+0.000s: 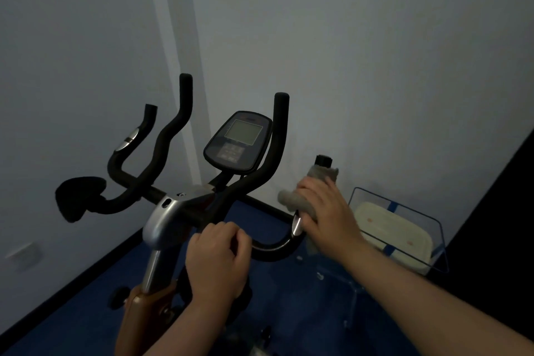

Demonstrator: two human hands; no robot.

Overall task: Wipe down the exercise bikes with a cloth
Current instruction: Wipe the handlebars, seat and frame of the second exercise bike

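The right hand [323, 208] is wrapped, through a grey cloth [297, 196], around the right grip [323, 162] of the exercise bike [170, 211], at four o'clock of the console [238, 143]; the grip's long axis points up towards twelve. The lower handlebar [268, 248] is gripped by the curled left hand [216, 257]

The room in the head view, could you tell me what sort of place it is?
Probably a small gym or exercise room: an exercise bike with a console stands in a corner on blue floor; the right hand wipes its handlebar with a cloth.

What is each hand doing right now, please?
Left hand: gripping the handlebar.
Right hand: pressing the grey cloth around the right handlebar grip.
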